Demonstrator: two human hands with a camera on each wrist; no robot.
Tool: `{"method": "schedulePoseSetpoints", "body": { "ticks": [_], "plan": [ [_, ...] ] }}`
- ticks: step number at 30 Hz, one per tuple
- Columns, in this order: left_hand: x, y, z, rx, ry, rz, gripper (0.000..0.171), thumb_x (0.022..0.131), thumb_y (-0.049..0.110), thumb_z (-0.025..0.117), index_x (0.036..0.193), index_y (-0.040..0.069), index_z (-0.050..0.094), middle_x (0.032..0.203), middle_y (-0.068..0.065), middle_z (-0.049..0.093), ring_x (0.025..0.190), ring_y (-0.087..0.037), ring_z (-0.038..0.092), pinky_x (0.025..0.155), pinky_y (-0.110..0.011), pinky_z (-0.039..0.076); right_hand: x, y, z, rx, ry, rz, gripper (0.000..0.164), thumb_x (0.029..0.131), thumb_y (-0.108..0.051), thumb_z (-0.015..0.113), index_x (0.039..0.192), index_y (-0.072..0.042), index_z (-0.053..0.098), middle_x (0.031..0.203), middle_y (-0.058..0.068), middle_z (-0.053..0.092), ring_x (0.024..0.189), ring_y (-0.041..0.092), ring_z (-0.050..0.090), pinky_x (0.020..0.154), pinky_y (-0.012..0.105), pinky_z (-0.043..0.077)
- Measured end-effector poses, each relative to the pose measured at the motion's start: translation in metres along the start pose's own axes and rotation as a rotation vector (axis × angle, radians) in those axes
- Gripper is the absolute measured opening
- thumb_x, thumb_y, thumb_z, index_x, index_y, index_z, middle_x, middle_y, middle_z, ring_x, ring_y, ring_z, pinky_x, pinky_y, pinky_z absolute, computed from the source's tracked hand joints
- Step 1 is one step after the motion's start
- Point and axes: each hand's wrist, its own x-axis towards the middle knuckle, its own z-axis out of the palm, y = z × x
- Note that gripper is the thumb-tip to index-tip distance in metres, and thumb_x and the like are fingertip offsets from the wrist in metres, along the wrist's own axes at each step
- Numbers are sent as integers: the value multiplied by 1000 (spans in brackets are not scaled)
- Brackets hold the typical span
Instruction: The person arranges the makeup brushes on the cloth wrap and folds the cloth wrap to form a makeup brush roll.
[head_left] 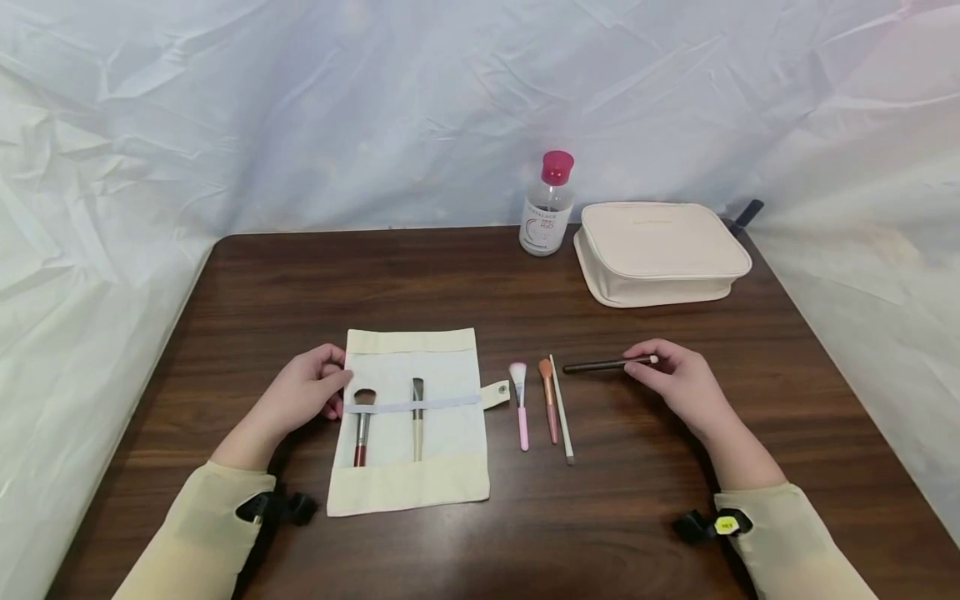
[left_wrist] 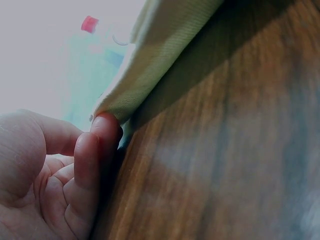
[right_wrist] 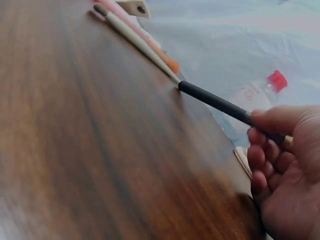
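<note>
A cream cloth brush roll (head_left: 408, 487) lies unfolded on the table. Its left edge is pinched between the thumb and fingers of my left hand (head_left: 306, 392); the left wrist view shows the cloth edge (left_wrist: 145, 70) lifted at the fingertips. Under the roll's elastic band sit a red-handled makeup brush (head_left: 362, 437) and a pale-handled flat brush (head_left: 417, 425). My right hand (head_left: 678, 379) pinches a thin black makeup brush (head_left: 596, 365) near its bristle end, the handle pointing left. Between roll and hand lie a pink brush (head_left: 522, 412), an orange-tipped brush (head_left: 551, 408) and a slim white brush (head_left: 562, 417).
Toward the back stand a clear bottle (head_left: 545, 221) with a pink cap and a cream zip pouch (head_left: 663, 250) with a dark strap. The roll's snap tab (head_left: 495, 394) points right, toward the loose brushes. Pale plastic sheeting (head_left: 360, 108) surrounds the wooden table (head_left: 337, 279).
</note>
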Motion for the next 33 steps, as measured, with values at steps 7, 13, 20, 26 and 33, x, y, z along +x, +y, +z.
{"method": "schedulePoseSetpoints", "body": {
  "ticks": [7,13,20,26,33],
  "plan": [
    [-1,0,-2,17,12,-3,23,104,11,58,122,-3,53,78,-11,69,59,-22,65,55,-37,58,4,-5,1,755,-180,15,18,102,4,57,110,0,73,95,0,72,85,10,67,80,23,56],
    [2,0,2,-16,-9,15,23,103,10,58,122,-3,53,79,-11,70,58,-22,64,55,-37,58,13,-19,10,983,-341,-97,32,105,8,45,112,-2,75,98,4,75,88,14,70,81,25,56],
    [1,-2,1,-15,6,-2,21,103,8,58,120,-3,53,77,-12,69,58,-23,64,55,-37,58,41,-51,41,992,-411,-32,27,106,1,51,110,-4,76,100,6,76,86,12,71,75,22,58],
    [1,-3,1,-8,13,-2,22,103,10,59,120,-2,53,77,-11,68,58,-23,64,55,-37,58,59,-89,76,825,-308,44,18,102,2,58,117,2,67,95,7,75,87,14,73,72,23,58],
    [1,-3,0,-9,12,-4,23,103,11,59,122,-2,53,77,-12,69,57,-23,64,55,-37,59,74,-124,123,428,-223,-5,37,99,-3,67,135,-1,57,94,13,73,78,19,70,71,31,60]
  ]
}}
